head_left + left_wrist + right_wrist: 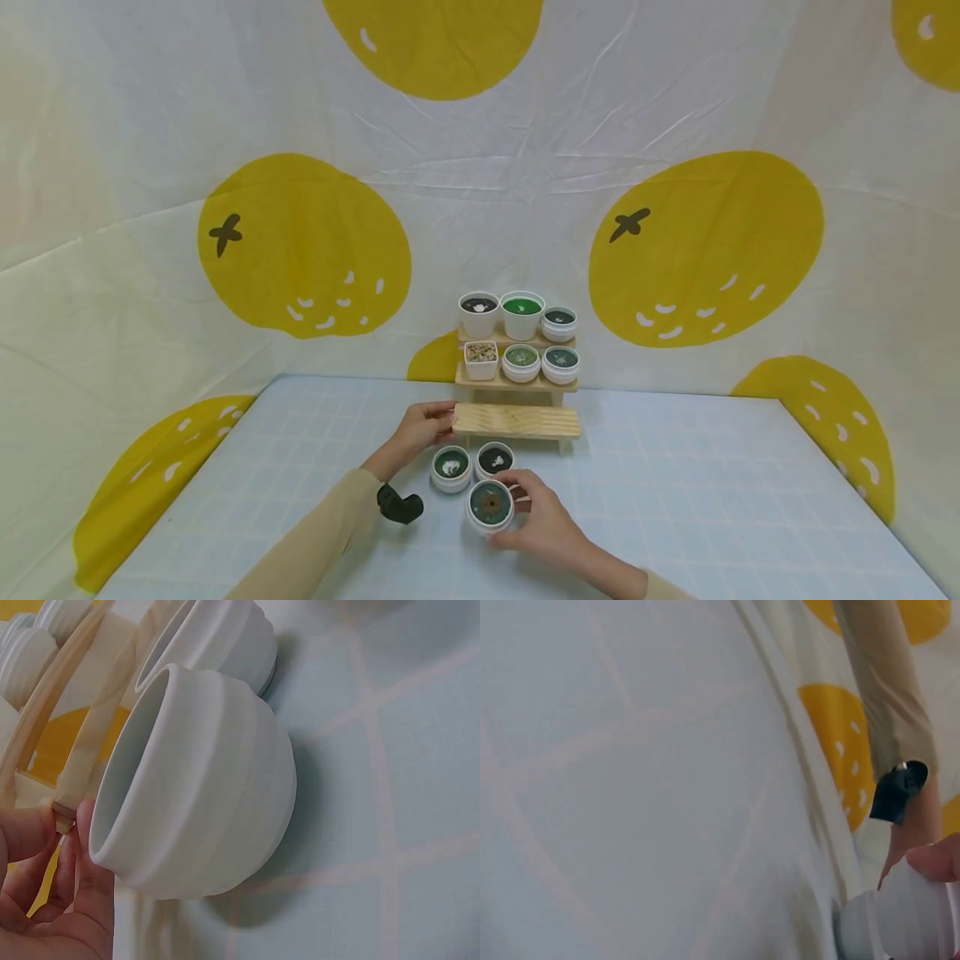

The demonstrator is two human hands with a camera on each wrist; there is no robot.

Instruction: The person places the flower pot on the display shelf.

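My left hand pinches the left end of the lowest step of a wooden tiered stand; the left wrist view shows thumb and fingers on the board end. In front of that step stand two round white pots, one with a green top and one with a dark top, both with white marks. My right hand grips a third white pot with a teal top and brown centre, tilted toward the head camera. Only part of a white pot and a thumb show in the right wrist view.
The two upper steps hold several white pots, among them a bright green one and a square one with pebble-like bits. A pale blue checked cloth covers the table. Behind hangs a white curtain with yellow fruit prints.
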